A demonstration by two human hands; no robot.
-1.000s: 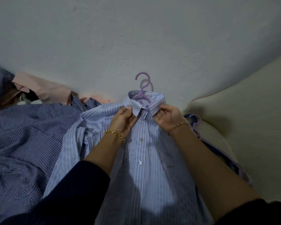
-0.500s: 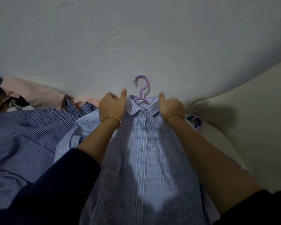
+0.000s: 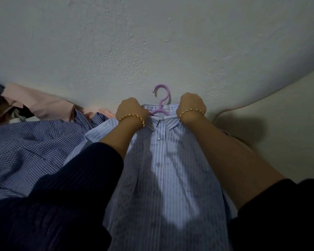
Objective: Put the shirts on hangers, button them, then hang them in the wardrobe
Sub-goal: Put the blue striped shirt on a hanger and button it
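Head view: both hands [image 3: 131,110] gripping striped shirt [image 3: 163,178].

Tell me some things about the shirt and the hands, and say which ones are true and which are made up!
1. The striped shirt is on a purple hanger. True.
2. Only one hand holds the shirt. False: the left hand and the right hand both have a closed grip at the collar, one on each side of the hook.
3. The shirt front looks buttoned. True.
4. The checked shirt lies right of the striped one. False: it lies to the left.
5. Both wrists wear gold bracelets. True.
6. The hanger hook is on a wardrobe rail. False: no rail shows, only a wall behind it.
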